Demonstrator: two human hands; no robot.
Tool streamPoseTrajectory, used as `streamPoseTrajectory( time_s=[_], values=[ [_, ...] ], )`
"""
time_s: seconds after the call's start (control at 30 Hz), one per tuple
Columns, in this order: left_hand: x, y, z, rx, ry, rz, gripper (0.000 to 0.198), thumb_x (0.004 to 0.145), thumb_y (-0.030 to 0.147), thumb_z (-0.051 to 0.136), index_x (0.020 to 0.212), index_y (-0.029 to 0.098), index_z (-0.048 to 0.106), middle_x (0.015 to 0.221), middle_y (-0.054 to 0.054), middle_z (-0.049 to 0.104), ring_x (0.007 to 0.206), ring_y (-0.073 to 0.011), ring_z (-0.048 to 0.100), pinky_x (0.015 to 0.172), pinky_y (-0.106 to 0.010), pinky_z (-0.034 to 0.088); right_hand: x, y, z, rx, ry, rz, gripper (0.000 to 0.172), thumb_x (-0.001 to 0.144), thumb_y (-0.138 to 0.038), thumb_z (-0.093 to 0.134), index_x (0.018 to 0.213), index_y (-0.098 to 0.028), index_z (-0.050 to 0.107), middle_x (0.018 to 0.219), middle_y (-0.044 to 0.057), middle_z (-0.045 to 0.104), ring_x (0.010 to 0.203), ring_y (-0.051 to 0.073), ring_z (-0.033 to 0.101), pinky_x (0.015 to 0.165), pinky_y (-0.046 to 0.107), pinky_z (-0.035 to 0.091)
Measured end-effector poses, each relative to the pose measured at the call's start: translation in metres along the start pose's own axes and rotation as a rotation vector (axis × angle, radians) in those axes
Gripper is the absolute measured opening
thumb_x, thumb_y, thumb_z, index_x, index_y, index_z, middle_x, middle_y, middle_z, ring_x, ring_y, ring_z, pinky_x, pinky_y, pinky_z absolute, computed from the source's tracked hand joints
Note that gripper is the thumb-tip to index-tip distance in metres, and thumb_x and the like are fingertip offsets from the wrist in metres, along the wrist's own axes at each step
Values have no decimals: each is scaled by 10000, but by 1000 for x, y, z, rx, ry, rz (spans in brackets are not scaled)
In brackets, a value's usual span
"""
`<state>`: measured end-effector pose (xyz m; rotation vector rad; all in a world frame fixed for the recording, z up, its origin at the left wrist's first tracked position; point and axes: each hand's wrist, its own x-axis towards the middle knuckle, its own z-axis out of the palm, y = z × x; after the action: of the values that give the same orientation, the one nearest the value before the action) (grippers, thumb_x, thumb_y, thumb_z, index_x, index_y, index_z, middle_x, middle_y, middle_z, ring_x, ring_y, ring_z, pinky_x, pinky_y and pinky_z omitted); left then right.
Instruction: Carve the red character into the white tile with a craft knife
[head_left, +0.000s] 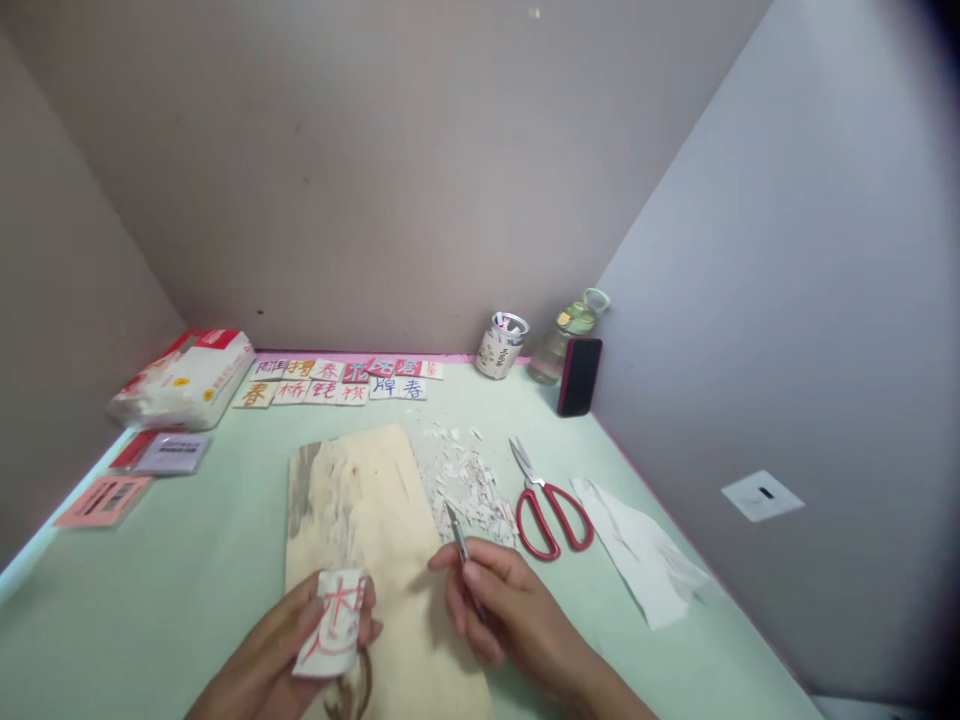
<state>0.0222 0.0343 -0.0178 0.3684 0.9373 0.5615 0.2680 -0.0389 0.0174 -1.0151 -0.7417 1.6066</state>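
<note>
In my left hand [274,640], thumb and fingers grip a small white block [330,640] with a red character drawn on its face, tilted toward me. My right hand [502,600] holds a slim metal craft knife [459,535] like a pen, its blade pointing up and away. Both hands are above a pale wooden board [382,490], apart from each other. The knife tip does not touch the block. White shavings [469,475] lie scattered along the board's right edge.
Red-handled scissors [541,485] and crumpled white paper [637,550] lie right. Behind stand lettered tiles [326,390], a can [501,350], a bottle [551,355] and a phone [580,378]. A tissue pack [187,380] and two small packets [169,453] lie left. Walls enclose the table.
</note>
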Motion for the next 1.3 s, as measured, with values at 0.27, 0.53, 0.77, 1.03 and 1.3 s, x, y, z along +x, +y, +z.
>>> streamPoseTrajectory(
  time_s=[0.27, 0.53, 0.77, 1.03, 1.3],
  values=[
    [-21, 0, 21, 61, -65, 213, 498, 619, 460, 990, 1000, 202, 799, 1049, -78, 795, 969, -261, 717, 889, -299, 570, -15, 7, 16, -329, 42, -109, 462, 952, -630, 640, 976, -170, 676, 445, -93, 474, 356, 70, 293, 396, 206, 203],
    [-22, -6, 21, 129, -277, 237, 385, 846, 530, 820, 1021, 190, 776, 1017, -89, 757, 938, -246, 690, 850, -305, 549, -27, 10, 19, -731, 27, -335, 484, 1065, -569, 467, 1080, -199, 778, 611, -21, 497, 577, 145, 473, 601, 277, 397],
    [-24, -3, 25, 100, -206, 227, 424, 744, 510, 912, 991, 192, 780, 968, -76, 757, 905, -224, 690, 784, -269, 553, -25, 7, 22, -839, 73, -580, 246, 1051, -343, 546, 1099, -210, 747, 796, 36, 657, 716, 170, 620, 664, 269, 479],
    [-29, -3, 27, 33, -174, 242, 378, 704, 428, 957, 954, 206, 781, 934, -37, 741, 840, -192, 688, 782, -259, 578, -30, 10, 27, -953, 52, -732, 254, 989, -151, 595, 1211, -204, 709, 823, 22, 603, 697, 148, 595, 598, 241, 465],
    [-30, -1, 32, 67, -205, 262, 369, 766, 464, 910, 965, 187, 769, 885, -53, 728, 814, -190, 670, 749, -260, 581, -27, 8, 30, -996, 67, -837, 295, 1012, -119, 550, 1254, -192, 703, 840, 29, 619, 706, 145, 597, 607, 248, 460]
  ],
)
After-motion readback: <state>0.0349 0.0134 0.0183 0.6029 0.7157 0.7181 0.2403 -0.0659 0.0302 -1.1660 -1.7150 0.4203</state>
